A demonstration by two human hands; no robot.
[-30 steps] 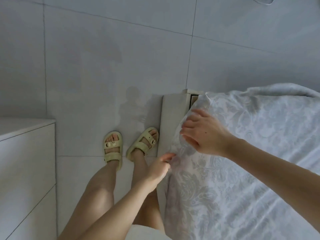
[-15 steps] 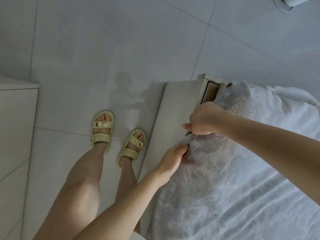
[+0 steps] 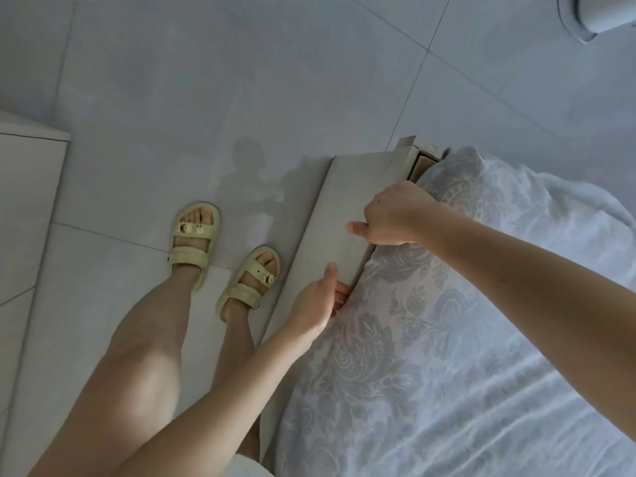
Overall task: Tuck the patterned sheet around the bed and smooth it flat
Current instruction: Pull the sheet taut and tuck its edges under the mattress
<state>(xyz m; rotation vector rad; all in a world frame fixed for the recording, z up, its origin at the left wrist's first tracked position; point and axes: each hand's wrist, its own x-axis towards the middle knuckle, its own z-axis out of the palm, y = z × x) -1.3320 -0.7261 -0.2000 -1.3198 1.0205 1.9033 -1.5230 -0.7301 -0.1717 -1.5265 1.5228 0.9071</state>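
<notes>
While at one sheet (image 3: pixel 430 339): two hands.

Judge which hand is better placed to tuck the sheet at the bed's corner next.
Right, probably. The right hand is at the gap between bed frame and patterned sheet, close to the exposed corner. The left hand is in the same gap, farther from it.

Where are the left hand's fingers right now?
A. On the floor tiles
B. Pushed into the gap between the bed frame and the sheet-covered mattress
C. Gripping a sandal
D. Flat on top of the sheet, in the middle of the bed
B: the left hand has its fingertips down between the bed frame and the patterned sheet.
</notes>
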